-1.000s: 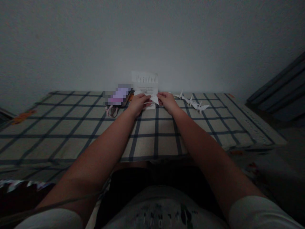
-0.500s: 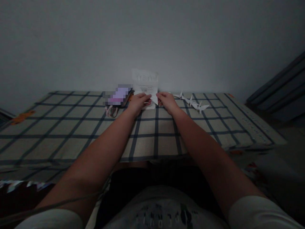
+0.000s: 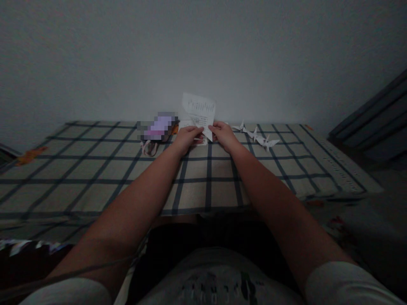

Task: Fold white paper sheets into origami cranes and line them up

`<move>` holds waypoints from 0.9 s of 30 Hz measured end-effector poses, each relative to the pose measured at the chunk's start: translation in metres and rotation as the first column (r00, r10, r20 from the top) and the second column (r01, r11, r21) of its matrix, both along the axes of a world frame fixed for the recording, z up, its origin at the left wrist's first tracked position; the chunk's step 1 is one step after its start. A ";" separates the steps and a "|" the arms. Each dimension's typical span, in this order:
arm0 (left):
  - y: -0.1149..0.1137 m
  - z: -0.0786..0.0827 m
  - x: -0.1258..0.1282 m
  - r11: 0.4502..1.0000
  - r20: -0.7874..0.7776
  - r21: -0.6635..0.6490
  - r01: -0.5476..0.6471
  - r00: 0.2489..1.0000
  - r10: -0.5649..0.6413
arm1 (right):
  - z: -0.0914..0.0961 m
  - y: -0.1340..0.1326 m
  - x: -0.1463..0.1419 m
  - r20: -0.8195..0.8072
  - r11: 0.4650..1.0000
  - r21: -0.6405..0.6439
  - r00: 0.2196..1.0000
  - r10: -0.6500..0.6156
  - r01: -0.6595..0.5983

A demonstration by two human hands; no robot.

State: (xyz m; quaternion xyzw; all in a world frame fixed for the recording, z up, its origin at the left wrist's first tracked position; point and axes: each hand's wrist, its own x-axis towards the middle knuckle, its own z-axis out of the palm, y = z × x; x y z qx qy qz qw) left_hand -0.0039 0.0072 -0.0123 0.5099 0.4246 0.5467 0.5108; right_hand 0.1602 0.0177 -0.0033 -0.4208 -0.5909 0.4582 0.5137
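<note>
A white printed paper sheet (image 3: 199, 111) stands up from the checked cloth (image 3: 95, 169) near the wall, partly folded at its lower edge. My left hand (image 3: 186, 137) pinches the sheet's lower left part, fingers closed on it. My right hand (image 3: 223, 134) pinches its lower right corner. Both forearms reach forward over the cloth. Just right of my right hand lie three small white folded paper cranes (image 3: 258, 137) in a row.
A blurred purple object (image 3: 157, 128) with a pinkish strap (image 3: 149, 147) lies left of my left hand. The pale wall (image 3: 203, 55) stands right behind the sheet. A dark slanted panel (image 3: 372, 123) leans at the right. Orange scraps (image 3: 28, 154) lie at the cloth's left edge.
The upper part of the sheet has tilted to the right and now shows a different printed face. Both hands have stayed almost where they were.
</note>
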 end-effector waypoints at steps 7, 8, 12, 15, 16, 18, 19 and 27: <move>0.006 0.001 -0.005 0.986 0.120 0.099 -0.132 0.986 0.119 | 0.006 -0.008 -0.002 0.053 0.999 -0.035 0.998 0.039 -0.037; 0.007 0.000 -0.005 0.988 0.113 0.098 -0.120 0.988 0.109 | 0.006 -0.008 -0.002 0.040 0.999 -0.030 0.999 0.025 -0.024; 0.006 -0.001 -0.003 0.994 0.092 0.072 -0.087 0.993 0.080 | 0.002 -0.001 0.001 -0.023 0.999 0.008 0.999 -0.040 0.040; 0.004 0.002 -0.002 0.986 0.131 0.068 -0.149 0.982 0.139 | 0.000 0.003 0.001 -0.025 1.000 0.006 0.999 -0.030 0.030; 0.004 0.003 -0.002 0.979 0.142 0.077 -0.189 0.974 0.176 | -0.001 0.003 0.001 -0.022 1.000 0.005 0.999 -0.028 0.028; 0.004 0.006 -0.003 0.961 0.155 0.097 -0.258 0.958 0.242 | 0.000 0.002 0.000 -0.010 1.000 0.003 1.000 -0.028 0.028; 0.005 0.006 -0.004 0.955 0.156 0.100 -0.278 0.953 0.261 | 0.001 0.002 0.000 -0.002 1.000 0.000 1.000 -0.031 0.031; 0.005 0.008 -0.004 0.964 0.161 0.053 -0.260 0.955 0.248 | 0.004 -0.001 0.003 -0.063 0.992 0.026 0.990 -0.125 0.126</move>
